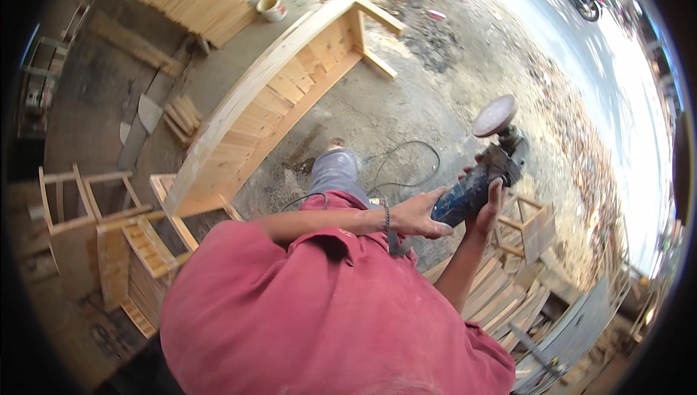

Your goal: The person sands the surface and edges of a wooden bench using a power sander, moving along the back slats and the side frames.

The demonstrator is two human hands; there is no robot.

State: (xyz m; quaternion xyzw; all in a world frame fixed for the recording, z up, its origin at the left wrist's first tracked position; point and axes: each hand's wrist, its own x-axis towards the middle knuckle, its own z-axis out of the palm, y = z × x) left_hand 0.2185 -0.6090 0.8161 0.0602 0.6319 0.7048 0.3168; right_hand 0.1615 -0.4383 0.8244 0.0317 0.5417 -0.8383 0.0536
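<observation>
One blue grinder (pixel 460 201) points lengthwise to upper right, one disc (pixel 494 115) foremost. Left hand (pixel 418 214) and right hand (pixel 488 212) clasp it

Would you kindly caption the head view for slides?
Left hand and right hand hold a blue disc grinder, long wooden frame at left.

The power tool (pixel 465 196) is showing a scuffed, dull plastic-looking body and a grimy metal-looking head, while its round disc (pixel 494 115) is looking matt and dusty. The long wooden frame (pixel 250 94) is presenting smooth, low-sheen planks. The shirt (pixel 327 315) is looking like matt, dusted cloth, and the ground (pixel 406 108) is appearing rough and gritty.
</observation>
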